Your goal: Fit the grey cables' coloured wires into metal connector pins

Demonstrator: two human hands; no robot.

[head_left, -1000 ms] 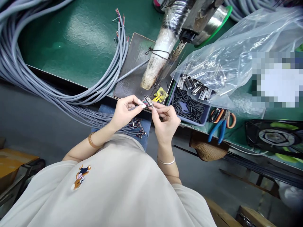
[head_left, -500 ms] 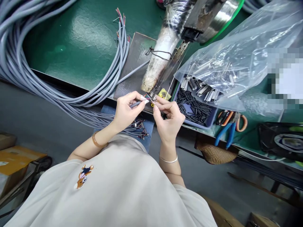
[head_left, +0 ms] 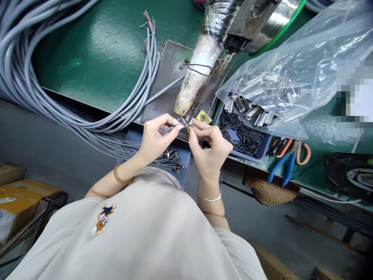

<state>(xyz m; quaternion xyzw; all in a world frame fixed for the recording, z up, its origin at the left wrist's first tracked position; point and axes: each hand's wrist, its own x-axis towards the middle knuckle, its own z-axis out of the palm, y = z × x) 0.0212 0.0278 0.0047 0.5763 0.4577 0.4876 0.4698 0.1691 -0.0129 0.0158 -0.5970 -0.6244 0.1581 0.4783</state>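
Observation:
My left hand [head_left: 155, 139] is closed in a pinch on the end of a grey cable [head_left: 166, 130], where thin coloured wires fan out. Those wires meet a small metal multi-pin connector [head_left: 190, 123]. The thumb and forefinger of my right hand [head_left: 209, 149] are pressed together at the connector's other side; the fingers partly cover it. Just above both hands are the stained tip of a white wrapped tube [head_left: 194, 74] and a thin, rusty soldering iron [head_left: 221, 68]. Several wired connectors [head_left: 175, 157] on grey cables lie on my lap below.
A blue tray [head_left: 264, 149] holds black sleeves [head_left: 241, 132], with a clear bag [head_left: 271, 89] of connectors over it. Pliers with blue handles [head_left: 288, 169] lie right of it. Bundled grey cables [head_left: 46, 107] hang over the left table edge. A solder spool [head_left: 271, 27] stands behind.
The whole view has shifted slightly. My right hand has turned a little outward at the connector; my left hand keeps its pinch on the cable.

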